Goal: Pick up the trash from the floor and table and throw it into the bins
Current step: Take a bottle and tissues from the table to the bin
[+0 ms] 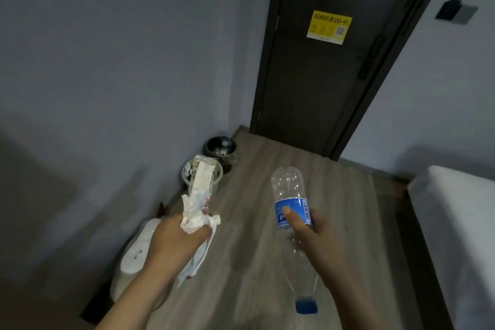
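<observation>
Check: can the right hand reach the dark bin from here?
Probably not yet. The right hand, gripping the bottle, is short of the dark bin, which stands by the wall near the door, beyond the light bin. The floor between looks free, so stepping forward should do.

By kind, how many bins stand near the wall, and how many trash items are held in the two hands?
Bins: 2, the dark bin and the pale bin
Plastic bottle: 1, gripped by the right hand
Wrapper bundle: 1, gripped by the left hand
Total: 4
</observation>
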Available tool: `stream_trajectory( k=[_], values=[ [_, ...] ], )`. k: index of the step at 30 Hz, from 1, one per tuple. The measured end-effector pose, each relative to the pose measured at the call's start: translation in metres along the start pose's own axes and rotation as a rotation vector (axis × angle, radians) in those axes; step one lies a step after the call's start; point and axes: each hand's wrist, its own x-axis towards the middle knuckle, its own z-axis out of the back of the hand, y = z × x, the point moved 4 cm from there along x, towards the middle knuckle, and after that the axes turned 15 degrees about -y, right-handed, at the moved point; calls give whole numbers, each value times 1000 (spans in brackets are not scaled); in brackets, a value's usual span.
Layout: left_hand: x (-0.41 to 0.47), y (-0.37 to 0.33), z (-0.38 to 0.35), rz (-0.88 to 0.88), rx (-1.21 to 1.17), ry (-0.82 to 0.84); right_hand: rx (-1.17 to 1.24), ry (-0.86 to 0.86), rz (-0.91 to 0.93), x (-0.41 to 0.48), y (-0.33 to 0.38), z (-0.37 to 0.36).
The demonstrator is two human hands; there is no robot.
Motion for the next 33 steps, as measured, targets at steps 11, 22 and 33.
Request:
stream_trajectory(
  k=[11,22,33],
  values=[
    [163,-28,-74,66,52,-52,-18,145,-70,187,15,-101],
    [314,-65,-157,143,155,-117,-107,314,-123,390,35,-203],
    [483,-28,-203,314,125,-77,-216,415,-291,503,17,-348]
  ],
)
